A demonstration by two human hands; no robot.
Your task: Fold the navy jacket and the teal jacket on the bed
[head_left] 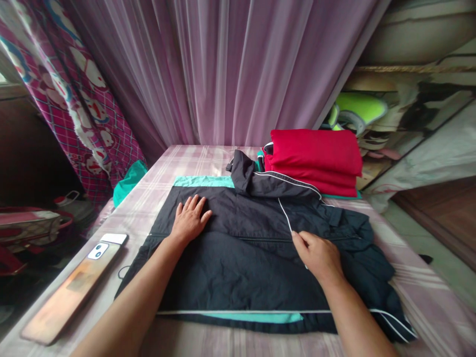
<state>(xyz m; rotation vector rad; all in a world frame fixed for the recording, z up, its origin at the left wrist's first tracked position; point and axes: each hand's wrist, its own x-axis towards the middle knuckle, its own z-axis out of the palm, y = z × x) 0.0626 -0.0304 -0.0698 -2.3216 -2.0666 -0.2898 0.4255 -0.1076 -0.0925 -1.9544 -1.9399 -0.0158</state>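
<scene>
A black jacket (230, 272) with white piping and turquoise patches lies spread out on the table, its zip running across the middle. My left hand (190, 218) rests flat on its upper left part, fingers spread, just below a turquoise strip (204, 181). On the right, my right hand (318, 254) is closed, thumb and fingers pinching the jacket at a white piping line. One sleeve (275, 182) is folded across the jacket's far side, bunched at its left end. The fingertips under my right hand are partly hidden.
Folded red cloth (316, 158) is stacked at the table's far right. A phone (74, 290) lies near the left edge. The checked tablecloth (211, 342) covers the table. Purple curtains (223, 74) hang behind, and a shelf with a bright green item (360, 109) stands to the right.
</scene>
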